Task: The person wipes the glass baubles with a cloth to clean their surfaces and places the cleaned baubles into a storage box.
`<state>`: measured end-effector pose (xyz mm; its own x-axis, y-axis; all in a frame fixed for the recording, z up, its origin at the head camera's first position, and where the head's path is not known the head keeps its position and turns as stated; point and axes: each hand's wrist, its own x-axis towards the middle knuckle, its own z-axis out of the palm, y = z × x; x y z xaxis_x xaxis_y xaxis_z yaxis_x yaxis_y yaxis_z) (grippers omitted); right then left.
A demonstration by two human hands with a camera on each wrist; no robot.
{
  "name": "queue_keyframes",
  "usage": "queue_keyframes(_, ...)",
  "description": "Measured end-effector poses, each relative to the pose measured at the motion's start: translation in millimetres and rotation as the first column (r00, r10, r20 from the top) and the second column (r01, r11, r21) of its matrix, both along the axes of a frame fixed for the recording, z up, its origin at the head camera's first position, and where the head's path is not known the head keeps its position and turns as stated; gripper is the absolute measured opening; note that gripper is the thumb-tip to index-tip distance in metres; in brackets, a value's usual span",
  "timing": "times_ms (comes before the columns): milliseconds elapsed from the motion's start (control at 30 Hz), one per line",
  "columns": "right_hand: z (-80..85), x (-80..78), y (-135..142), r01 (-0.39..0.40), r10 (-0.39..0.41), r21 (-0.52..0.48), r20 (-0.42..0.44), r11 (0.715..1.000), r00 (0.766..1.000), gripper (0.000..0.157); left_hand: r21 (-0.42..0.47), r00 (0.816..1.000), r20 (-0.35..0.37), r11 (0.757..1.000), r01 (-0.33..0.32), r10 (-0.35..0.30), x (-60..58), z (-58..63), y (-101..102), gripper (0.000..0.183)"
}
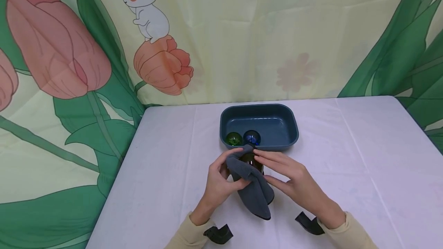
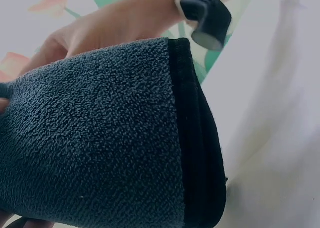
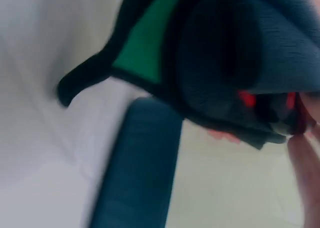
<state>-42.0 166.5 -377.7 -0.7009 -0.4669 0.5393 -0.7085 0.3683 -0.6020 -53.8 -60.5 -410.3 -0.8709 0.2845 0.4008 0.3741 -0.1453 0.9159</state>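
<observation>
A dark grey cloth with black edging is wrapped partly round a dark, brownish-red glass ball. My left hand grips the cloth and the ball within it, thumb in front and fingers behind. From the other side, my right hand holds the ball between its fingertips and thumb. The cloth fills much of the left wrist view and hides the ball there. In the right wrist view, blurred, red glints show on the ball beside the fingers.
Just beyond the hands stands a dark blue rectangular tub. Inside it, at the near left, lie a green glass ball and a blue glass ball. A white cloth covers the table, and a printed curtain hangs behind.
</observation>
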Motion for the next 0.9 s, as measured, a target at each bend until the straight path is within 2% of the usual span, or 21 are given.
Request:
queue_keyframes(100, -2.8, -2.0, -1.1, -0.031, 0.031, 0.005, -0.138, 1.000, 0.990, 0.042, 0.016, 1.000, 0.013, 1.000, 0.000, 0.000, -0.6, -0.3, 0.9, 0.061)
queue_keyframes(167, -3.5, -3.3, -2.3, -0.033, 0.032, -0.001, -0.197, 0.999, 0.980, 0.041, 0.024, 1.000, 0.009, 1.000, 0.001, -0.001, -0.7, -0.5, 1.2, 0.060)
queue_keyframes(300, -3.9, -3.3, -2.5, -0.018, 0.013, -0.021, -0.201, 1.000, 0.979, 0.040, 0.020, 1.000, -0.013, 1.000, 0.000, 0.000, -0.9, -0.7, 1.8, 0.060)
queue_keyframes(400, -3.9, -2.0, -1.3, -0.001, -0.003, -0.025, -0.134, 1.000, 0.991, 0.044, 0.014, 1.000, -0.024, 1.000, 0.000, 0.000, -0.9, -0.6, 2.4, 0.060)
queue_keyframes(500, -2.2, -0.6, -1.1, 0.023, -0.021, -0.072, 0.026, 0.997, 0.999, 0.044, 0.008, 1.000, -0.025, 1.000, 0.003, -0.002, -0.6, -0.8, 2.7, 0.061)
queue_keyframes(600, -1.0, 0.6, -1.7, 0.055, -0.026, -0.153, 0.191, 0.987, 0.981, 0.056, 0.003, 1.000, -0.030, 1.000, 0.005, -0.005, -0.6, -1.1, 2.9, 0.062)
queue_keyframes(667, -0.4, 1.1, -2.4, 0.077, -0.026, -0.185, 0.264, 0.980, 0.964, 0.059, 0.002, 0.999, -0.033, 1.000, 0.005, -0.005, -0.7, -1.3, 2.9, 0.062)
queue_keyframes(800, 0.4, 1.4, -3.1, 0.087, -0.033, -0.173, 0.293, 0.981, 0.956, 0.058, 0.006, 1.000, -0.025, 1.000, -0.005, 0.005, -0.7, 0.1, 2.7, 0.062)
queue_keyframes(900, 0.4, 0.8, -3.7, 0.086, -0.047, -0.142, 0.261, 0.986, 0.964, 0.063, 0.012, 1.000, -0.023, 1.000, -0.013, 0.013, -1.2, 1.7, 2.2, 0.062)
